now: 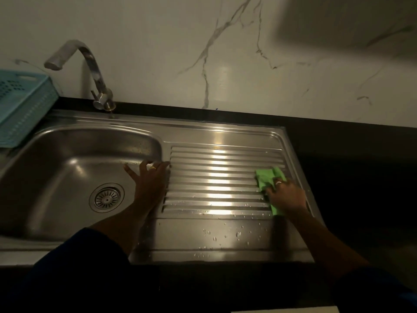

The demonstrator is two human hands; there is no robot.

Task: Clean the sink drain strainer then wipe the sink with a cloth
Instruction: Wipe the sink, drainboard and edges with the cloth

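The cloth [267, 177] is bright green. The sink [203, 129] is silvery steel, its drainboard [214, 177] patterned with parallel ridges, and the strainer [106, 198] shows a ring of radial slots. The wall [158, 53] is white with grey marble veins. The counter [349, 143] is black. The basket [24, 109] is pale blue with a perforated grid. The sleeve [79, 256] is dark blue.

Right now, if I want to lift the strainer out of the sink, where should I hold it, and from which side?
Probably by the small knob at the centre of the strainer, pinched from straight above. It lies flat, sunk in the sink floor, so its rim offers no edge. The left hand, resting on the sink's edge, is nearer.
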